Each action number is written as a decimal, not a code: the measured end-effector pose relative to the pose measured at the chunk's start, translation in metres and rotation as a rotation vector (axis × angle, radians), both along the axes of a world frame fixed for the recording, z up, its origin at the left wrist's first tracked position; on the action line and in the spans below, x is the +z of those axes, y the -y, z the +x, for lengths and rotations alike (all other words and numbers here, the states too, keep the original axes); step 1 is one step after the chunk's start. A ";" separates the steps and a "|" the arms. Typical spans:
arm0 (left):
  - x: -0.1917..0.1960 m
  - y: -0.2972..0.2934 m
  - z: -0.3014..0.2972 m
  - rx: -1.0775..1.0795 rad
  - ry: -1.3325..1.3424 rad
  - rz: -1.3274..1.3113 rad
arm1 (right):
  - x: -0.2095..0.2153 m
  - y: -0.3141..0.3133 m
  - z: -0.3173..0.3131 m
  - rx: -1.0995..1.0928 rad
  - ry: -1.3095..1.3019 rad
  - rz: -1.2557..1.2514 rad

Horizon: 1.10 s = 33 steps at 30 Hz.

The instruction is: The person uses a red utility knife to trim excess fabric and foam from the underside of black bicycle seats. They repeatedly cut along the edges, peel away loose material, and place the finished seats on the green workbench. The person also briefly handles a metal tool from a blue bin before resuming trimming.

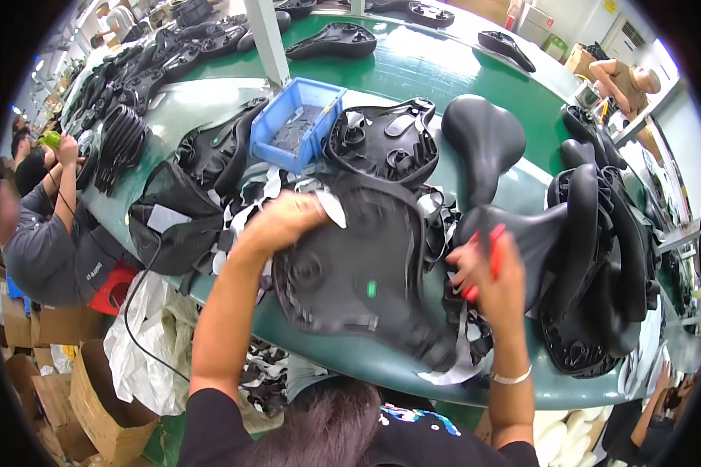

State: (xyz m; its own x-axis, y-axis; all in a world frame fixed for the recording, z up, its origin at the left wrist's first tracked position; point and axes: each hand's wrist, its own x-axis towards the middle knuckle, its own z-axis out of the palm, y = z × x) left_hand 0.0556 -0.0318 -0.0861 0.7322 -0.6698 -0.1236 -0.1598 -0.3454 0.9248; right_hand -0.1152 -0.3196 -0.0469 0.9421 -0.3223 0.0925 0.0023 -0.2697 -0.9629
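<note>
A black bicycle saddle [343, 268] lies underside up on the table edge before me, blurred, with a small green mark on it. Over its far left part, my left hand [282, 222] is closed, a white scrap [332, 208] sticking out from its fingertips. To the right of the saddle, my right hand [497, 284] grips a red-handled tool [495, 251]; its working end is too smeared to make out. Behind the saddle rests another upturned saddle [385, 144], beside a blue plastic bin [297, 124] holding small dark parts.
Finished-side-up saddles [483, 140] and a saddle pile [600, 272] crowd the right. White and black scraps [261, 191] surround the work. A grey post [266, 39] rises behind the bin. At left, a co-worker [43, 226] sits near a cable [136, 327] and cardboard boxes [105, 401].
</note>
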 end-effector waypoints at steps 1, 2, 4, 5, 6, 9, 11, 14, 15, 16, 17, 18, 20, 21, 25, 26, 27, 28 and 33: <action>0.015 0.014 0.008 0.160 -0.076 -0.238 | 0.004 0.020 0.018 -0.105 0.040 -0.063; 0.039 0.023 0.019 0.399 -0.384 -0.269 | 0.013 0.021 0.041 -0.223 0.131 0.063; 0.050 0.053 0.040 0.557 -0.358 -0.779 | -0.002 0.034 0.085 -0.247 0.147 0.284; 0.052 0.062 0.048 0.541 -0.356 -0.704 | -0.014 0.033 0.102 -0.265 0.130 0.263; 0.052 0.068 0.054 0.530 -0.348 -0.618 | -0.035 0.034 0.123 -0.282 0.011 0.142; 0.043 0.092 0.039 0.405 -0.339 -0.545 | -0.059 0.008 0.159 -0.333 -0.131 0.148; 0.029 0.088 0.030 0.431 -0.355 -0.553 | -0.052 -0.001 0.161 -0.314 -0.086 0.290; 0.006 0.071 0.015 0.527 -0.321 -0.632 | -0.034 0.009 0.133 -0.239 0.062 0.308; -0.003 0.066 0.009 0.607 -0.270 -0.648 | -0.035 0.022 0.117 -0.212 0.131 0.134; 0.002 0.060 -0.004 0.711 -0.275 -0.661 | -0.012 0.015 0.090 -0.165 0.056 0.153; -0.002 0.050 -0.011 0.599 -0.299 -0.783 | 0.009 0.009 0.064 -0.136 0.083 0.196; -0.007 0.037 -0.013 0.437 -0.430 -0.724 | 0.023 0.005 0.040 -0.137 0.015 0.189; -0.011 0.032 -0.030 0.339 -0.613 -0.713 | 0.020 0.007 0.004 -0.113 -0.014 0.098; -0.018 0.025 -0.036 0.188 -0.625 -0.700 | 0.020 0.009 -0.012 -0.071 -0.107 0.094; -0.016 0.051 -0.082 0.068 -0.585 -0.302 | -0.021 0.017 -0.048 0.090 -0.120 0.051; -0.020 0.061 -0.095 0.108 -0.591 -0.296 | -0.026 0.015 -0.053 0.123 -0.143 -0.047; -0.017 0.067 -0.095 0.105 -0.681 -0.300 | -0.030 0.012 -0.059 0.076 -0.117 0.003; -0.008 0.070 -0.095 0.154 -0.558 -0.326 | -0.030 0.007 -0.061 0.025 -0.091 0.053; -0.001 0.048 -0.088 0.198 -0.336 -0.259 | -0.026 0.004 -0.082 0.063 -0.115 0.026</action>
State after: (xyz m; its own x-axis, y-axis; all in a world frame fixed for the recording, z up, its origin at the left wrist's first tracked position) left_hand -0.0323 -0.0798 -0.0871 0.7970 -0.5613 -0.2229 0.2089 -0.0901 0.9738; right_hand -0.1975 -0.3236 -0.0726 0.9645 -0.2629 -0.0252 -0.0927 -0.2479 -0.9644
